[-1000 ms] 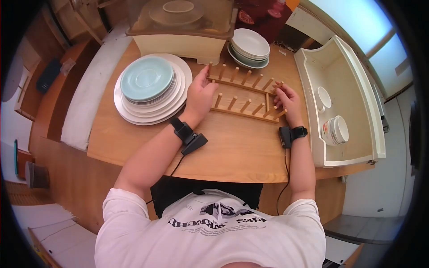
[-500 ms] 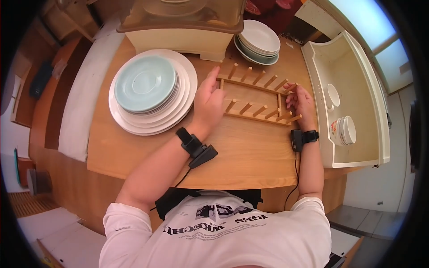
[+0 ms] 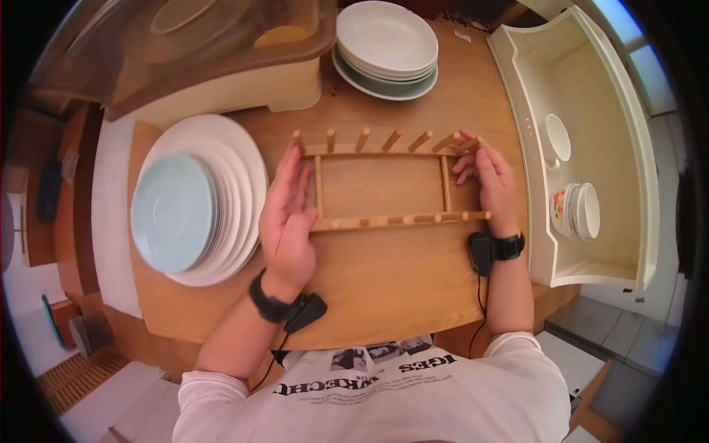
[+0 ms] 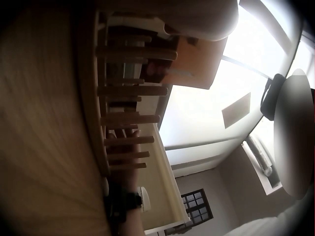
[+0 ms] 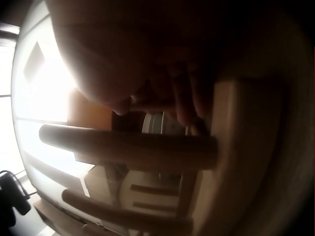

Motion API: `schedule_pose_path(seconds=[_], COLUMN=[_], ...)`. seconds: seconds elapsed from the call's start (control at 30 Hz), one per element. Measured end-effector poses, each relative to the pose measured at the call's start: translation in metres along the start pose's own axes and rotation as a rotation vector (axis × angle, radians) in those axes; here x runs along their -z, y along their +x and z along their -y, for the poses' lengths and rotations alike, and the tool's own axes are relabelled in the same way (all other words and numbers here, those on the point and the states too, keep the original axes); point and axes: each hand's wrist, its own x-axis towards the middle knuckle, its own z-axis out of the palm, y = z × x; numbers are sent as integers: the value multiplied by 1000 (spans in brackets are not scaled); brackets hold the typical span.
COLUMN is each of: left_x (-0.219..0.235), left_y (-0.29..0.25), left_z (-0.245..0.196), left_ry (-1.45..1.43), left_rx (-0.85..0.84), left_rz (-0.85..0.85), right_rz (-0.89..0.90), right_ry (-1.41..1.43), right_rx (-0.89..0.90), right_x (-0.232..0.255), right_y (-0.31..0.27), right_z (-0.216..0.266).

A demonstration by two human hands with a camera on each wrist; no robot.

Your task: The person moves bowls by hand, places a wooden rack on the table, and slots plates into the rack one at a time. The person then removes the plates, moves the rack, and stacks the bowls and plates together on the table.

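A wooden dish rack [image 3: 384, 220] with two rows of upright pegs lies on the wooden table in the head view. My left hand [image 3: 286, 221] is at its left end, fingers stretched along the side and thumb by the near rail. At the opposite end, my right hand [image 3: 496, 181] has its fingers bent around the far corner peg [image 3: 474, 143]. The right wrist view shows those fingers dark and close above the rail, behind a peg [image 5: 128, 145]. Rack pegs [image 4: 133, 91] stretch across the left wrist view.
Left of the rack is a stack of plates topped by a pale blue plate [image 3: 173, 214]. Behind stand stacked bowls [image 3: 388, 40] and a lidded cream box [image 3: 221, 92]. A cream bin [image 3: 605, 96] on the right contains a white cup [image 3: 559, 139] and nested cups [image 3: 587, 212].
The head view has moved in, so the rack looks larger and straighter. Both hands stay at its ends; the left fingers now lie stretched along the left side.
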Motion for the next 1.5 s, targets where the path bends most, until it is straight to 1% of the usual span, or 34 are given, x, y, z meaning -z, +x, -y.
schedule_pose_path(seconds=[0.27, 0.47, 0.57, 0.67, 0.7, 0.83, 0.93, 1.0, 1.27, 1.4, 1.5], left_x=[1, 1, -1, 2, 2, 4, 6, 8, 4, 6, 7], left_y=[-1, -1, -1, -2, -2, -3, -1, 2, 6, 9, 10], left_z=[-2, -3, -1, 1, 2, 7, 8, 10, 7, 11, 11], left_ry=[79, 67, 56, 45, 41, 6, 4, 15, 56, 55, 91], left_rx=[17, 19, -20, -20, -47, -66, -47, -62, -33, -20, -33], left_rz=[-11, -14, -15, 2, 15, -14, -22, -20, -29, -45, -16], right_rz=[70, 68, 54, 37, 24, 41, 71, 78, 129, 128, 130], right_ry=[31, 57, 44, 35, 21, 22, 27, 2, -99, -93, -104], right_rx=[42, 39, 40, 28, 38, 16, 35, 36, 60, 73, 74], right_x=[4, 3, 2, 1, -1, 2, 5, 5, 9, 10, 11], right_y=[-4, -4, -5, -5, -5, -4, -4, -3, 1, 4, 2], right_z=[-7, -6, -7, -7, -6, -4, -3, 0, 1, -2, -4])
